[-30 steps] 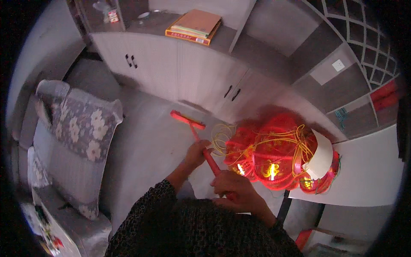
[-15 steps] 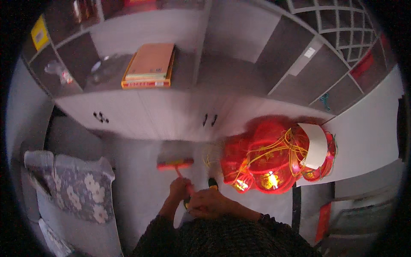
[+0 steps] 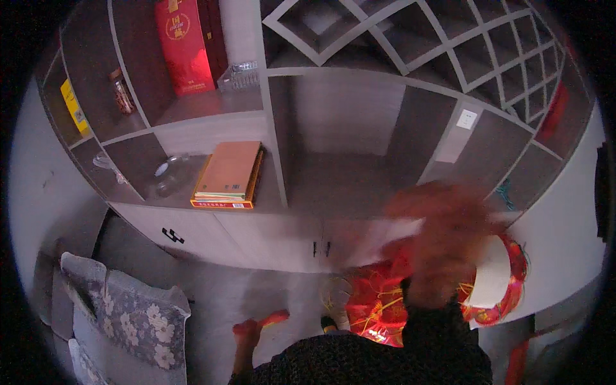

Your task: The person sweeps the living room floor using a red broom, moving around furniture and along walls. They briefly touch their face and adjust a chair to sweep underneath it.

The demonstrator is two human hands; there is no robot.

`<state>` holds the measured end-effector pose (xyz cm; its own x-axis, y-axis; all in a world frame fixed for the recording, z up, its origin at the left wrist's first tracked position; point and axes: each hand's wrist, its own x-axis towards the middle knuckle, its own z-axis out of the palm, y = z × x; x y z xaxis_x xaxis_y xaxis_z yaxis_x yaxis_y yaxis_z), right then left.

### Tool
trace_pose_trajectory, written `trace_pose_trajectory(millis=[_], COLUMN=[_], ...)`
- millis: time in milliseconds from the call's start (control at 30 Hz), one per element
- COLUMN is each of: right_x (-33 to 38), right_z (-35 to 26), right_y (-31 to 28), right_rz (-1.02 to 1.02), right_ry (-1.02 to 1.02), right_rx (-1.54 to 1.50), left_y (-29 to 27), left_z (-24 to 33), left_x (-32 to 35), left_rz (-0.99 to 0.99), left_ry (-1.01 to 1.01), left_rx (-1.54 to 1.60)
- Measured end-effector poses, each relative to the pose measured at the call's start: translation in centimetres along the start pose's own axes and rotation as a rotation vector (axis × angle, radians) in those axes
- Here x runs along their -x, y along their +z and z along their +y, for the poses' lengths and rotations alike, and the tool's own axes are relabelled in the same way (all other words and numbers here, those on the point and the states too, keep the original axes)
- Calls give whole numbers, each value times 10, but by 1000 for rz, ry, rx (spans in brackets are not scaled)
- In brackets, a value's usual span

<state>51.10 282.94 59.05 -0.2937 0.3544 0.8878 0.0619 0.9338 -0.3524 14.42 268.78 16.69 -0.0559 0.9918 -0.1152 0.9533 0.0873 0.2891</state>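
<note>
Low at the left of centre, my left hand [image 3: 247, 329] grips a long-handled red floor tool by its handle. Its red crosswise head [image 3: 276, 317] shows just beyond the fingers; I cannot tell whether it is a mop or a broom. My right hand [image 3: 443, 237] is raised and reaches forward at the right, smeared by motion, so its fingers cannot be read. It passes in front of a heap of shiny red lantern-like decorations [image 3: 378, 301] with yellow cords. A curved white piece [image 3: 493, 273] lies on the heap, to the right of this hand.
A shelf cabinet [image 3: 276, 250] with pale doors spans the front. Its counter bears stacked books [image 3: 229, 170] and a clear jar [image 3: 172, 174]. Above stand a red box [image 3: 186, 48] and a clear tray [image 3: 240, 77]. A chair with a floral cover [image 3: 138, 321] is at the left.
My right hand has left the tool's handle and swung up and forward to the right. My left hand keeps the tool, now lower. The view has tilted up, showing more upper shelves.
</note>
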Motion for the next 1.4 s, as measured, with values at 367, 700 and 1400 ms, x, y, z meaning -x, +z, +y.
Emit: trace_pose_trajectory(millis=[367,700,1400], right_x=[-86,-93,-107], right_z=[32,49,65], right_y=[-108,-85,62], right_rz=[368,425,-106], right_ry=[-641,-614,-199], right_rx=[-5,-33,-52], left_y=[34,29,40], left_z=[36,50,16], left_x=[17,17,53], left_rz=[408,206,844], left_ry=[-451,-623,-684], left_rx=[699,241,950])
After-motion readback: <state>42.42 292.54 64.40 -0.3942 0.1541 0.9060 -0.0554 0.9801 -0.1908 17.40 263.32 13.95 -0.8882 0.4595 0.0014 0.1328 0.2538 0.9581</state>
